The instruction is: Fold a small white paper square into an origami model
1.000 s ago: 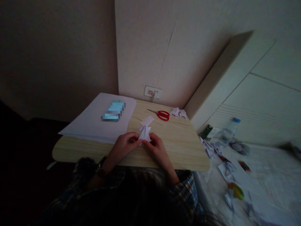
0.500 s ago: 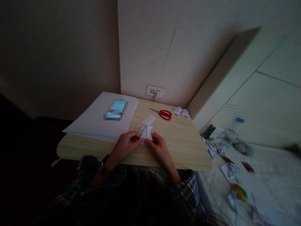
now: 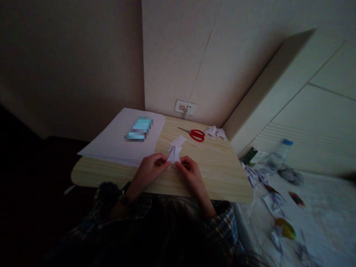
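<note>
A small folded paper figure (image 3: 174, 154), white with pointed corners, is pinched at its near corners between both my hands, over the wooden table (image 3: 219, 174). My left hand (image 3: 150, 168) closes thumb and fingers on its left corner. On the right corner, my right hand (image 3: 189, 170) grips in the same way. Just beyond the figure lies a flat strip of white paper (image 3: 178, 140). Scissors (image 3: 197, 135) with red handles rest farther back, to the right of the strip. Curled fingers partly hide the figure's near edge.
A phone (image 3: 139, 129), its screen blurred out, lies on large white paper sheets (image 3: 111, 137) at the left. Several folded paper pieces (image 3: 211, 131) sit at the back right corner. A wall socket (image 3: 185, 107) is behind. Beside the table, a bed (image 3: 328, 207) bears a plastic bottle (image 3: 279, 155) and papers.
The whole view has shifted slightly, so the table appears farther right. Both hands keep their pinch on the paper figure, which now sits closer to the strip beyond it.
</note>
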Demonstrator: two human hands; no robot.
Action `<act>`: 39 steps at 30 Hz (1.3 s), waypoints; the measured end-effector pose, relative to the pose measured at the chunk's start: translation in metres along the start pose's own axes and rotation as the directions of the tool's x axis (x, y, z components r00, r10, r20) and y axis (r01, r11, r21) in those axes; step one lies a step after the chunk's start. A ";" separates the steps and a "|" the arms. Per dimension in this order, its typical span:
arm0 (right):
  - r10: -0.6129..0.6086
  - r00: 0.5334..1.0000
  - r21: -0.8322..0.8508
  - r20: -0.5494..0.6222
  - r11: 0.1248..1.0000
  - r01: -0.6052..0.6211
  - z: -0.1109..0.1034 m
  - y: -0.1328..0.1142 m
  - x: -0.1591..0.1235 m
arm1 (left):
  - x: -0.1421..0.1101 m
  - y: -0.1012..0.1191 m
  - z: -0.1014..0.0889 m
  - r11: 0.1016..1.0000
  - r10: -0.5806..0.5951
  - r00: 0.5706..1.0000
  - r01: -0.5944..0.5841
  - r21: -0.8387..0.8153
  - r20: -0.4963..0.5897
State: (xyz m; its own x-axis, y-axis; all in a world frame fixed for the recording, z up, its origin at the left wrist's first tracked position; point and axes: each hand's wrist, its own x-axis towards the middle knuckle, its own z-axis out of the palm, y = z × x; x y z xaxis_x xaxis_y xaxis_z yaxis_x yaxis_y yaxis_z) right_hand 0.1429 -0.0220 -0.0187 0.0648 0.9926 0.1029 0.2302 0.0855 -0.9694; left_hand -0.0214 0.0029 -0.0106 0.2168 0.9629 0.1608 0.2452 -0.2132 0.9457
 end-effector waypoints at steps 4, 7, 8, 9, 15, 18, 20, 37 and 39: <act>0.018 1.000 0.013 0.002 1.000 -0.018 0.001 -0.001 -0.001 | 0.000 0.000 0.000 1.000 0.007 1.000 -0.007 -0.011 -0.013; 0.026 0.999 0.010 0.038 1.000 -0.026 0.001 -0.002 -0.001 | 0.000 -0.001 0.001 1.000 0.020 1.000 -0.020 -0.010 0.009; 0.026 0.998 0.007 0.049 1.000 -0.026 0.001 -0.003 -0.001 | 0.000 -0.002 0.001 1.000 0.022 1.000 -0.022 -0.012 0.017; 0.023 0.998 0.006 0.057 1.000 -0.023 0.002 -0.004 -0.001 | 0.000 -0.002 0.001 1.000 0.022 1.000 -0.022 -0.014 0.022; -0.036 0.997 -0.003 0.063 0.999 0.037 0.002 -0.004 -0.001 | 0.000 0.000 0.001 0.999 0.019 1.000 -0.019 -0.038 0.005; -0.022 0.999 -0.043 0.049 0.999 0.024 0.003 -0.001 -0.001 | 0.000 0.002 0.000 0.998 0.019 1.000 -0.020 -0.063 -0.013; -0.001 0.999 -0.059 0.040 0.998 0.003 0.004 0.000 -0.001 | 0.000 0.002 -0.001 0.997 0.023 0.999 -0.025 -0.077 -0.027; -0.078 0.996 0.102 -0.037 0.991 0.082 0.000 -0.002 -0.002 | 0.001 0.004 -0.001 0.995 0.020 0.997 -0.028 -0.095 -0.078; -0.073 0.997 0.075 -0.012 0.994 0.074 0.001 -0.002 -0.001 | 0.002 0.004 -0.002 0.991 0.023 0.996 -0.034 -0.128 -0.090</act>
State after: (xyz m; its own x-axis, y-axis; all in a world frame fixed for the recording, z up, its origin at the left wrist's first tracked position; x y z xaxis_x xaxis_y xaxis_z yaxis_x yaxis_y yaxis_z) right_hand 0.1415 -0.0235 -0.0169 0.0595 0.9825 0.1764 0.1611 0.1649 -0.9731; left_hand -0.0218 0.0038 -0.0061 0.1364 0.9688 0.2069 0.1152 -0.2230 0.9680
